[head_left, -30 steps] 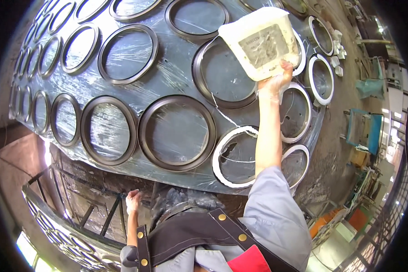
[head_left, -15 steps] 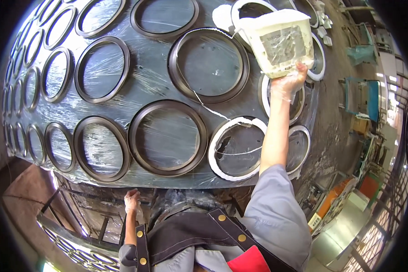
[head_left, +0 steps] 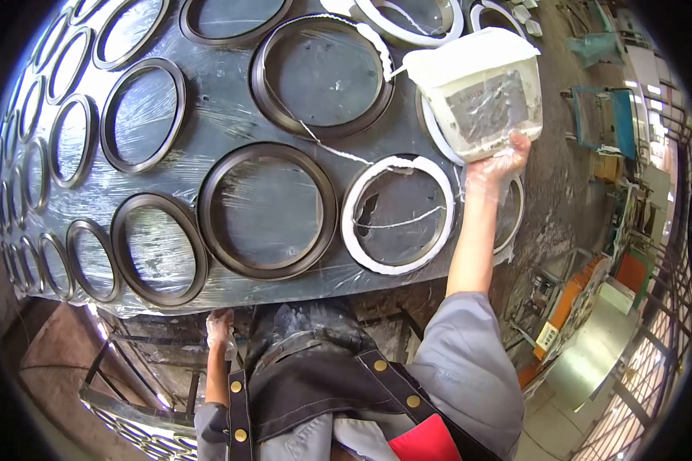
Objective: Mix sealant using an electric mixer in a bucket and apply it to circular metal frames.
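Observation:
My right hand (head_left: 498, 165), in a thin clear glove, is closed round the lower side of a white plastic tub (head_left: 527, 92), held tilted above the table. At the tub's left corner, white paste reaches toward a dark ring (head_left: 263, 92), whose upper right rim carries a thick white bead. A thin white strand (head_left: 338, 154) trails from that ring to a nearer ring coated in white (head_left: 352, 238). Another strand crosses inside the coated ring. My left hand (head_left: 220, 326), also gloved, hangs low by the table's near edge, its fingers curled with nothing visible in them.
Many dark rings, such as one nearby (head_left: 207, 223), lie in rows on the film-covered table (head_left: 307, 289). More white-coated rings (head_left: 455, 27) lie at the far right. Beyond the right edge are a blue-green frame (head_left: 627, 123) and a shiny metal drum (head_left: 592, 361).
A thick white bead has appeared along the dark ring's upper right rim. The tub and my right hand have shifted slightly right and nearer. The view has shifted too.

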### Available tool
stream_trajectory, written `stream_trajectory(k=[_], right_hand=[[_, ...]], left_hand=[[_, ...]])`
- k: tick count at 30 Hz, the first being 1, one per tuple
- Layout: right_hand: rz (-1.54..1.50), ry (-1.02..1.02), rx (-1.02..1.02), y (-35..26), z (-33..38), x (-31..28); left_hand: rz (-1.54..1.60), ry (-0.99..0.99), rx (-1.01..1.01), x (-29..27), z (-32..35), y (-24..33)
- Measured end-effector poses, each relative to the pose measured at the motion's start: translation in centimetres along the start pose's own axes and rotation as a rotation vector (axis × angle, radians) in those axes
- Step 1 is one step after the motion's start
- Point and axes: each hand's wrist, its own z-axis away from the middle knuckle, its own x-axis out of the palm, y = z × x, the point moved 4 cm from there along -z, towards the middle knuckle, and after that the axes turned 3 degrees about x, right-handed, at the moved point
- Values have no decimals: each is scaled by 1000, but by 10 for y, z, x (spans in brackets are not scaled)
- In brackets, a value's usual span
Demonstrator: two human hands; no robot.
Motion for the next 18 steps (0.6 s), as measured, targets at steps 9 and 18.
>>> stream_trajectory(k=[9,18], right_hand=[[3,0,103,6,69,0],[10,-64,227,60,98,46]], left_hand=[[44,-16,27,-16,-2,-31],[91,20,-27,-33,7,-52]])
